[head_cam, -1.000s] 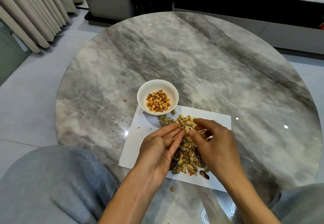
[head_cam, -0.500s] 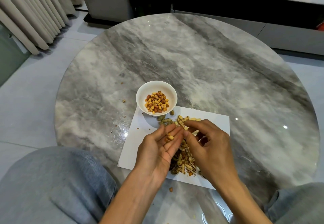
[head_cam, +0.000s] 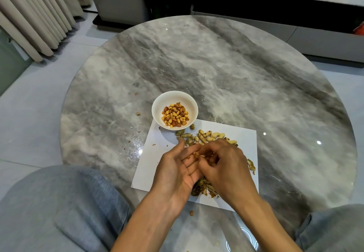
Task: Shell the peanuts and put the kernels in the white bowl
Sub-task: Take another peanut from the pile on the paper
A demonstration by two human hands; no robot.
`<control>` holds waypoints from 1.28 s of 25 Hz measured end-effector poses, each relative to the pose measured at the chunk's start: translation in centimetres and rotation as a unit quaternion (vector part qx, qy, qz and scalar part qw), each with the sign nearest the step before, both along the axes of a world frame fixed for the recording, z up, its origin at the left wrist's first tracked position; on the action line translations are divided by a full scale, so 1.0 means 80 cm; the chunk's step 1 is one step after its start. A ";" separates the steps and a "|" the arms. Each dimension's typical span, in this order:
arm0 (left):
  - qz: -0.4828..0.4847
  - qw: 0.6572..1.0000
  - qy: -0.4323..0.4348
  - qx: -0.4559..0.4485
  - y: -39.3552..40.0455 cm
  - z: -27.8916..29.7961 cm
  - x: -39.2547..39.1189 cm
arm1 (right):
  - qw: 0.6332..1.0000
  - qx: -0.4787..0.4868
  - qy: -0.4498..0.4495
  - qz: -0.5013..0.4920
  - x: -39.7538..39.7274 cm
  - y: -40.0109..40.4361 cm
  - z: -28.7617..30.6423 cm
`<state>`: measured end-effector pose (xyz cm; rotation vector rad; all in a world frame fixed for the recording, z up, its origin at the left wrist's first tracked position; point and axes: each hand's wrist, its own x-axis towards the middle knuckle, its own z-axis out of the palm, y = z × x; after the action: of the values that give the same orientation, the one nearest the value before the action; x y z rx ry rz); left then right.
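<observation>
Mid-shelling. Left hand (head_cam: 177, 171) lies palm up over the white paper sheet (head_cam: 149, 165), fingers (head_cam: 190, 153) straight and relaxed, cupping small kernel-and-shell bits near their tips. Right hand (head_cam: 226, 165) sits against it, fingers curled inward and pinching something over the left fingers; likely a pod or kernel, but the piece itself is too hidden to name.

White bowl (head_cam: 174, 111) stands just beyond the hands, its base overlapping the sheet's far left corner, holding a shallow heap of kernels (head_cam: 175, 115). Unshelled peanuts (head_cam: 208, 136) lie in a loose cluster on the sheet between bowl and hands. Empty shells (head_cam: 204, 189) are piled under and behind the hands near the sheet's near edge, one stray at (head_cam: 251, 165). Crumbs dot the marble desk (head_cam: 236, 74).

Handling, judged: pods are light, dry and brittle, so thumb pressure on the seam near one end should crack them; squeezing mid-pod risks crushing the kernels. Kernels are small, smooth and prone to roll, with skins that flake. Better carried in the cupped palm and tipped into the bowl than pinched one at a time. The bowl looks light enough to be nudged if bumped.
</observation>
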<state>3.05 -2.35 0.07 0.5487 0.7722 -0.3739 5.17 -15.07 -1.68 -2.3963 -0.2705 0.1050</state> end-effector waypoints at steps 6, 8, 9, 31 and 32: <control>-0.001 1.000 -0.002 0.007 0.004 0.004 0.000 | 0.991 0.114 0.055 -0.040 0.009 -0.006 -0.002; 0.006 1.000 0.000 0.019 0.004 0.003 0.000 | 0.981 0.167 0.087 -0.048 0.012 -0.009 -0.001; 0.016 1.000 -0.003 0.025 0.004 0.003 0.000 | 0.972 0.203 0.103 -0.061 0.013 -0.009 -0.002; -0.247 0.546 -0.200 0.775 0.029 -0.074 0.028 | 0.985 0.095 0.112 -0.085 0.042 -0.025 -0.004; -0.240 0.541 -0.201 0.781 0.030 -0.077 0.028 | 0.987 0.092 0.109 -0.080 0.040 -0.023 -0.004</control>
<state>5.26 0.02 -6.08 2.5192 0.2677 0.0947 8.38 -16.91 -2.01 -2.1911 0.0154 0.2536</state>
